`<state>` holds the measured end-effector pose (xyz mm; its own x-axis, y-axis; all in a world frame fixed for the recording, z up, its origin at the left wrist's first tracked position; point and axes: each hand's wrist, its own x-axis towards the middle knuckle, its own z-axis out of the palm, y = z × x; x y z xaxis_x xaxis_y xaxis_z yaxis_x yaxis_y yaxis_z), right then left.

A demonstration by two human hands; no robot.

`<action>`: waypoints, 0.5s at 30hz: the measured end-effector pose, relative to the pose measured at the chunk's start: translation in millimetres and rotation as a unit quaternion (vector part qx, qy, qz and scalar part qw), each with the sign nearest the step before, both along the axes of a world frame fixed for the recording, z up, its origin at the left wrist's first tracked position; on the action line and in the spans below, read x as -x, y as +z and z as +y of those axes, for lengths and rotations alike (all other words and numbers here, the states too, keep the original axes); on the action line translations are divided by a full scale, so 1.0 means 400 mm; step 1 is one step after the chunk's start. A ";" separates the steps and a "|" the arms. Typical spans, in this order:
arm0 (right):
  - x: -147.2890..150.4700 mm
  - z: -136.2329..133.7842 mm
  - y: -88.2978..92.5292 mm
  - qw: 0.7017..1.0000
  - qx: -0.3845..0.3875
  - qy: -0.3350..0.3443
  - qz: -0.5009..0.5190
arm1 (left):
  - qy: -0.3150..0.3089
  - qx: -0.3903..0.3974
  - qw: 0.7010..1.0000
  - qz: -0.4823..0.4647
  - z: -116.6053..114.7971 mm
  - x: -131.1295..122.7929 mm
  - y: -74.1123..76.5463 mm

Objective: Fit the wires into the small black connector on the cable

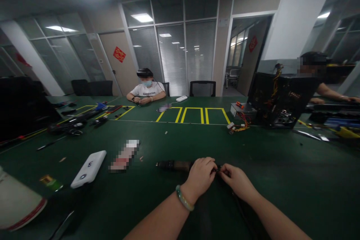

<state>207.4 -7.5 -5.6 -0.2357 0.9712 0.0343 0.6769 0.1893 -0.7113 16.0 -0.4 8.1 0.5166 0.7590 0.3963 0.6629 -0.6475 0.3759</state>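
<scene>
The left hand (pixel 200 177), fitted with a pale green bangle (pixel 184 197) at the wrist, and the right hand (pixel 237 182) are located at lower centre of the frame, directly above a green work mat (pixel 284 157). The hands are brought together, with the fingers of each closed in a pinch on a small dark part (pixel 218 170); the part is too small and too hidden by the fingers to identify. A dark cylindrical object (pixel 173 165) extends toward the left from behind the left hand, and its contact with that hand cannot be confirmed. A white power bank (pixel 88 169) lies at lower left, beside a pixelated item (pixel 125 155), which is obscured and cannot be identified. A white-and-red cup (pixel 17 202) occupies the lower left corner. Yellow tape outlines (pixel 192 114) are marked on the mat at upper centre. A seated person (pixel 146 90) faces the camera at the far side of the table, with both hands together at the mat edge. An open computer case (pixel 281 99) with exposed yellow and red wiring stands at right, and a co-worker's arm (pixel 332 92) reaches across the far right. Assorted dark tools (pixel 75 123) are grouped at left.
</scene>
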 end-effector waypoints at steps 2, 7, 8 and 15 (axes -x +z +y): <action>-0.001 0.003 -0.004 1.000 -0.001 0.002 0.003 | -0.007 -0.005 1.000 0.009 -0.002 0.001 0.002; -0.005 0.008 -0.011 1.000 0.012 0.005 0.011 | 0.012 -0.004 1.000 0.009 -0.001 0.002 0.002; -0.005 0.008 -0.012 1.000 0.013 0.006 0.011 | 0.009 -0.004 1.000 0.008 0.000 0.002 0.001; -0.005 0.005 -0.005 1.000 -0.002 0.008 0.001 | -0.011 -0.015 1.000 0.012 0.006 0.002 -0.002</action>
